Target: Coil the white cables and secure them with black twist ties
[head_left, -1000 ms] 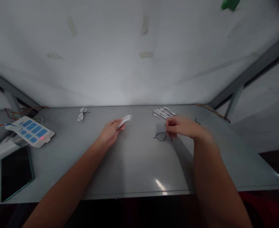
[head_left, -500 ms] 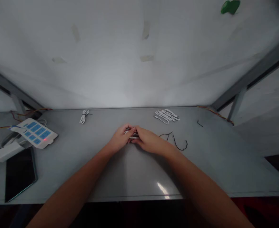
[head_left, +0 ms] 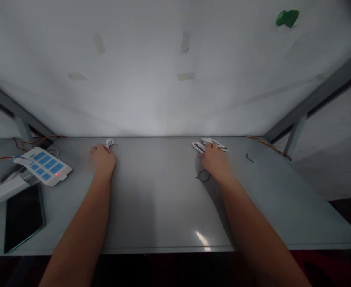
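My left hand (head_left: pixel 103 160), slightly blurred, reaches to the back left of the table. Its fingers are closed on a coiled white cable (head_left: pixel 110 141) with a black twist tie (head_left: pixel 113 144) sticking out to the right. At the back right, the fingers of my right hand (head_left: pixel 216 160) are closed on a looped white cable (head_left: pixel 198 147), its far end showing past the fingertips. Further white cables (head_left: pixel 219 143) lie just beyond that hand, partly covered by it. Thin black twist ties (head_left: pixel 204 176) rest beside the right wrist, part of them hidden.
On the left stand a white power strip (head_left: pixel 48 166) with blue sockets, a white adapter (head_left: pixel 9 189) and a dark tablet (head_left: pixel 24 218). A short black tie (head_left: pixel 249 158) lies right of the cables. A white wall (head_left: pixel 151 99) rises behind the grey table (head_left: pixel 163 207).
My hands were together at the middle, around a cable bundle. They have parted: the left has gone to the coiled cable at back left, the right to the cables at back right.
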The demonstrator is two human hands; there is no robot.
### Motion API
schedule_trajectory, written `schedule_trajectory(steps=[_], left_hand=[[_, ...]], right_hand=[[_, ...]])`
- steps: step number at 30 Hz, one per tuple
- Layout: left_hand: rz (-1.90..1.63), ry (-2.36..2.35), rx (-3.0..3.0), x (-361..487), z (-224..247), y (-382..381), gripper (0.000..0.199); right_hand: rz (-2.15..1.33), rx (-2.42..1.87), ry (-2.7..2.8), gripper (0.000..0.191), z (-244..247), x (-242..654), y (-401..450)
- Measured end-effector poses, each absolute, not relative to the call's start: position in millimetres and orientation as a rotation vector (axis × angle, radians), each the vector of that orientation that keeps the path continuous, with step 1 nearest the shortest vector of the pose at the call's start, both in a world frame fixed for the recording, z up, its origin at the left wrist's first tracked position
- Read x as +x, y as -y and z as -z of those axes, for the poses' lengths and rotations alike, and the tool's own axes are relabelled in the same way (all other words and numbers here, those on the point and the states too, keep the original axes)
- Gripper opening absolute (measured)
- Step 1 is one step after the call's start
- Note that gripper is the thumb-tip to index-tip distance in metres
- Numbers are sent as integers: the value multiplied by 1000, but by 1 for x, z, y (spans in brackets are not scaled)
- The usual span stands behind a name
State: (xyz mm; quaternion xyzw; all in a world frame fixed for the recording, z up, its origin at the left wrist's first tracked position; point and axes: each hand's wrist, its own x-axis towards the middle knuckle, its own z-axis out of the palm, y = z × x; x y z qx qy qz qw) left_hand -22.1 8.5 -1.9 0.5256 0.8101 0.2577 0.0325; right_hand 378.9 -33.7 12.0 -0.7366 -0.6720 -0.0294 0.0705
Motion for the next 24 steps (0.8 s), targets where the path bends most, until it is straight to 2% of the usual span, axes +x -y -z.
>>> schedule_trajectory(steps=[3,8,12,15,21,24], left_hand=[[-895,-2362,1726,-1,5,-10,8],[-972,-1903,2001,66,6,13,8],[-945,-1457,2126,110,5,46,9],[-939,-1302,2185,123,8,60,14],[-1012,-1107,2289,121,10,59,32],[-1071,-1067,2233,121,9,59,30]], right_hand=[[57,-2003,2002,25,-15,372,37],[-676,-1459,1928,23,-7,334,44],[-1030,-1237,1747,27,-1,309,50],[-1150,-1198,1640,22,-1,306,49],[-1151,-1284,1646,15,-8,314,48],[-1222,-1275,1577,17,-11,315,49]])
